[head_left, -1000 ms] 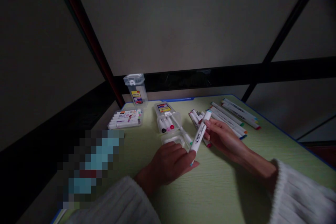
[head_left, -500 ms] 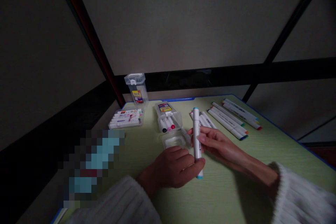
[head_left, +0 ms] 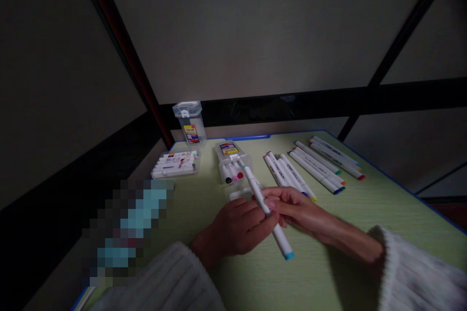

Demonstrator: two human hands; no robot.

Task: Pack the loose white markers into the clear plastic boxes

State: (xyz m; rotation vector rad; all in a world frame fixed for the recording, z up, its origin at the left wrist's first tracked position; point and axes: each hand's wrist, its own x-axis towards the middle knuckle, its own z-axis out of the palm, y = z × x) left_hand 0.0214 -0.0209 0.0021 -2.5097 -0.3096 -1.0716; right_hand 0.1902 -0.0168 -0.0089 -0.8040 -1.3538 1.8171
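Note:
A white marker [head_left: 281,239] with light blue ends slants between my hands, its upper end leaning left toward the clear box. My right hand [head_left: 297,210] pinches it near the middle with thumb and fingers. From the left, my left hand [head_left: 239,227] has its fingers closed around the marker's middle too. Behind them lies a clear plastic box [head_left: 233,155] holding several markers with black, pink and red ends facing me. Its open lid [head_left: 239,193] rests on the table, partly hidden by my left hand.
Several white markers [head_left: 286,172] lie just right of the box, and more markers [head_left: 317,170] lie farther right. A flat pack of markers [head_left: 177,164] and an upright clear box [head_left: 190,124] stand back left. The green table [head_left: 292,286] has a blue edge. A blurred patch covers the left.
The marker has tilted from nearly upright to a slant, its top swinging left and its bottom right. My right hand has moved slightly down, uncovering more of the markers behind it.

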